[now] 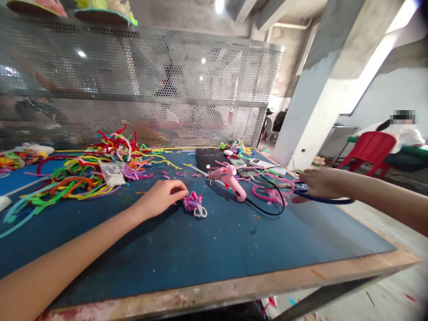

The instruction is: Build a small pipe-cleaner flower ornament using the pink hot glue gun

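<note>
Purple, the flower point(192, 203) is seemingly placed for reach by the left hand point(162, 197), the blue loop point(329, 199) by the right hand point(311, 182). Whether either grips cannot be told.

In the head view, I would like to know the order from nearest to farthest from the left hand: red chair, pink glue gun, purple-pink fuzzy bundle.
1. Purple-pink fuzzy bundle: just right of the left hand, by its fingertips.
2. Pink glue gun: farther right.
3. Red chair: far right, beyond the table.
</note>
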`<action>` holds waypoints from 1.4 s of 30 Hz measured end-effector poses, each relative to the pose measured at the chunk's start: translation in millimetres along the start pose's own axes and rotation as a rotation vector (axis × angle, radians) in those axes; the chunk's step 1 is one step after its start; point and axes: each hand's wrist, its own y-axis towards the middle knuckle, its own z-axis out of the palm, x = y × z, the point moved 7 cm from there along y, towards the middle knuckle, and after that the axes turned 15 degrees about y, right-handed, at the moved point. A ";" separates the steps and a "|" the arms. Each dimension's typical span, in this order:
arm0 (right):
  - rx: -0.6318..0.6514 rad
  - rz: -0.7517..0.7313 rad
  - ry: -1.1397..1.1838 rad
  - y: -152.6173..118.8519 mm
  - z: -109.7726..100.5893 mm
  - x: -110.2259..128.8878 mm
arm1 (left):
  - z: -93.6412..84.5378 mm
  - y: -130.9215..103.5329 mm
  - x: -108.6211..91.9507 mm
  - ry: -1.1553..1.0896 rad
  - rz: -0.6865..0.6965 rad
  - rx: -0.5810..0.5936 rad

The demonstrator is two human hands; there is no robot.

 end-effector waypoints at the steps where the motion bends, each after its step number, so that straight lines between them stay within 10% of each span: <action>1: 0.030 -0.010 -0.001 -1.0 1.9 2.8 | 3.1 0.3 0.5 -0.032 -0.008 0.011; 8: -0.081 -0.068 0.009 -17.4 0.8 23.9 | 4.3 0.5 -10.1 0.010 0.035 -0.076; 17: -0.402 -0.355 -0.343 -34.2 -69.1 26.2 | -3.5 -5.1 -18.3 0.096 0.069 -0.136; 21: -0.463 -0.194 -0.340 -28.5 -110.0 -7.1 | -5.8 -6.2 -20.6 0.131 0.078 -0.160; 26: -0.874 0.219 0.006 -45.5 -161.1 -33.0 | -12.8 -3.7 -18.1 0.090 0.065 -0.213; 31: -0.764 0.095 0.600 -59.4 -121.8 31.4 | -22.7 -6.3 -18.6 0.077 0.044 -0.261; 35: -0.471 -0.213 0.378 -73.0 -74.0 118.3 | -30.1 -10.2 -19.3 0.077 0.013 -0.284; 42: -0.254 -0.187 0.138 -52.4 -31.5 155.0 | -36.4 -14.1 -25.9 0.159 0.070 -0.302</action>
